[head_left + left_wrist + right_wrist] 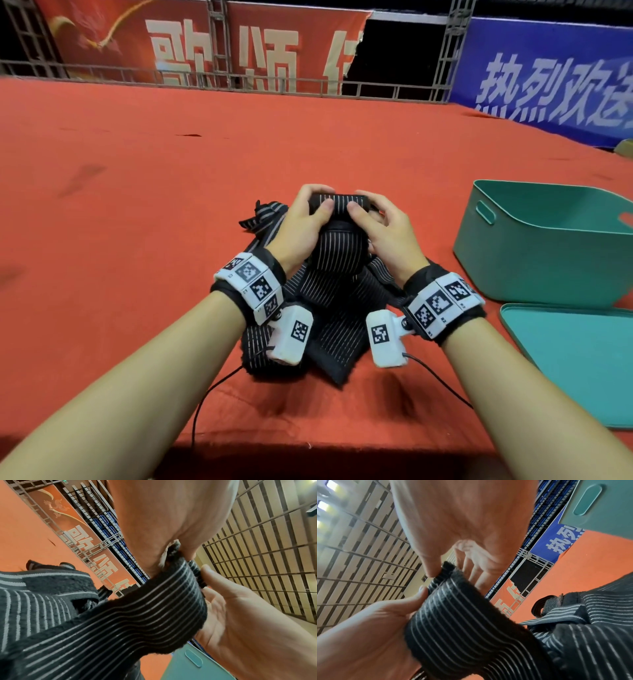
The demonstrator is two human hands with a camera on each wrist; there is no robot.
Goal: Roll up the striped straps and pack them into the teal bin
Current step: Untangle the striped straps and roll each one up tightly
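From the head camera, a small roll [337, 202] is being wound at the far end of one striped strap [334, 263], pinched from both sides by the left hand [301, 226] and the right hand [387, 233], while the other straps [263, 214] are left loose in a heap on the red table [137, 205] and no strap is seen in the teal bin [534, 260] at the right, its lid [575, 363] laid beside it. At the left wrist, the strap [137, 615] is seen curling up into the fingers [171, 520], clamped tight. At the right wrist, the same roll [443, 574] is gripped by curled fingertips [429, 568], so by this reckoning only the first roll is begun and all packing is left.
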